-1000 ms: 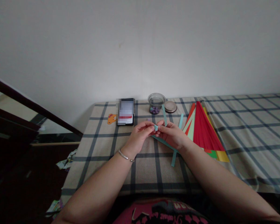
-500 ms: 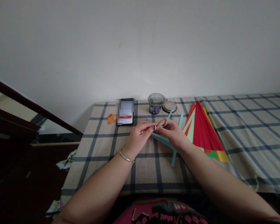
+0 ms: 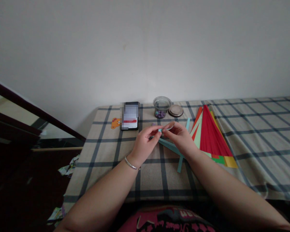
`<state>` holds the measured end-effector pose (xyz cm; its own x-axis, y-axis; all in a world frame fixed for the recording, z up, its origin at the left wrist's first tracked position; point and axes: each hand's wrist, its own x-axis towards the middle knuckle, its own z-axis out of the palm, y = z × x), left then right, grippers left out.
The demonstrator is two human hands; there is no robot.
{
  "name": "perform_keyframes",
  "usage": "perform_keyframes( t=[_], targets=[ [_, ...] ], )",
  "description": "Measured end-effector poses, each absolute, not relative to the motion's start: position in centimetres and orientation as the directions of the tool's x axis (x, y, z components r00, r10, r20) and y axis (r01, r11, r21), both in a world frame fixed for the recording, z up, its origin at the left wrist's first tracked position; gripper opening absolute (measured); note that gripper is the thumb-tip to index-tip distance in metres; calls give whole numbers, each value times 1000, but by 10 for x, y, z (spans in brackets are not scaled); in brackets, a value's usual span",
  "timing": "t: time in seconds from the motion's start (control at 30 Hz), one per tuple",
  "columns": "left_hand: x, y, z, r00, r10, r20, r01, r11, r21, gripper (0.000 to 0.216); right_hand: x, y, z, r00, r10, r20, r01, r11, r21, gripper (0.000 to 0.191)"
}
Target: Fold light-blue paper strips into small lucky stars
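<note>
Between my fingertips is a light blue paper strip (image 3: pixel 160 130), with a small folded part at the pinch. My left hand (image 3: pixel 146 138) grips it with thumb and forefinger. From the other side, my right hand (image 3: pixel 177 135) pinches the same strip, and a thin length of it curves by the fingers. More light blue paper strips (image 3: pixel 170 146) lie on the table under and beside my right hand. Just behind my hands, a small purple piece (image 3: pixel 154 124) is partly hidden.
A clear plastic cup (image 3: pixel 161 103) with small purple and blue pieces stands near the wall, beside a round lid (image 3: pixel 176 110). A phone (image 3: pixel 130 116) lies left of it by a bear-shaped cutout (image 3: pixel 115 123). Fanned red, green, orange and yellow paper strips (image 3: pixel 212 135) lie right on the checked tablecloth (image 3: pixel 106 180).
The strip's free end, which stuck up above my right hand, has swung down close to the fingers. Both hands stay nearly in place, still pinching it.
</note>
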<state>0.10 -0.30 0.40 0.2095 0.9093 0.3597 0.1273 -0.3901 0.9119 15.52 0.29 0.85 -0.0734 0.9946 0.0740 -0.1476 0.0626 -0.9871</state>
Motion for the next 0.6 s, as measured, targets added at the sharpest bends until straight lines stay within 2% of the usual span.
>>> perform_keyframes(
  t=[0.17, 0.43, 0.6],
  targets=[
    [1, -2, 3, 204, 911, 359, 133, -389, 912, 22, 154, 4, 10, -29, 996, 85, -177, 79, -981, 31],
    [-1, -3, 6, 208, 892, 401, 204, -440, 875, 21, 156, 2, 7, 15, 988, 152, -42, 152, -987, 33],
    [-1, -2, 4, 220, 881, 418, 199, -460, 865, 24, 155, 4, 8, 2, 996, 87, -67, 87, -994, 39]
  ],
)
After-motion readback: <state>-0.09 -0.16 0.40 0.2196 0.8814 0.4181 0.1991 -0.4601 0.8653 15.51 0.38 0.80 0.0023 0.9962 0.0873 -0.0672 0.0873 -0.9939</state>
